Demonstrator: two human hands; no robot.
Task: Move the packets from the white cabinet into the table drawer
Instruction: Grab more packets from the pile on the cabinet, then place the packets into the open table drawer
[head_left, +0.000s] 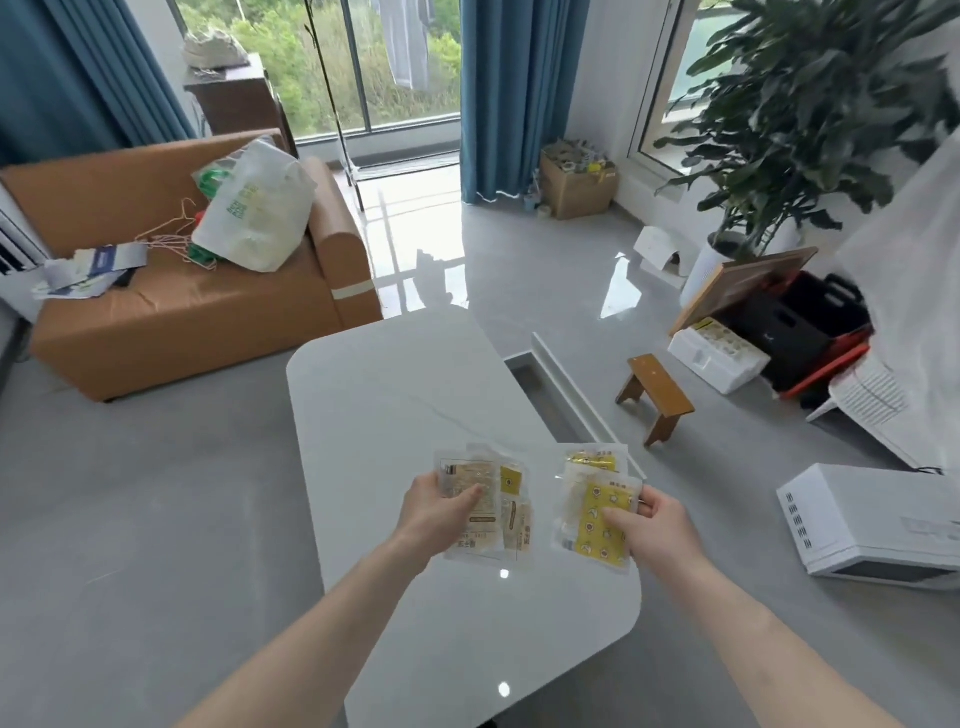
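- The left hand (439, 512) grips a fanned bundle of pale packets (485, 506), thumb laid across the top one, held over the near middle of the white tabletop (395, 395).
- The right hand (649, 525) pinches a second bundle, the yellow-printed packets (597, 512), thumb on the front packet, just right of the other bundle and over the tabletop's right edge.
- The two bundles sit side by side, near each other but not touching.
- The table drawer (550, 379) stands pulled open on the tabletop's right side, farther off than the hands.
- A small wooden stool (657, 397) stands on the floor right of the drawer.
- A tan sofa (182, 306) sits far left, carrying a white bag (257, 208).
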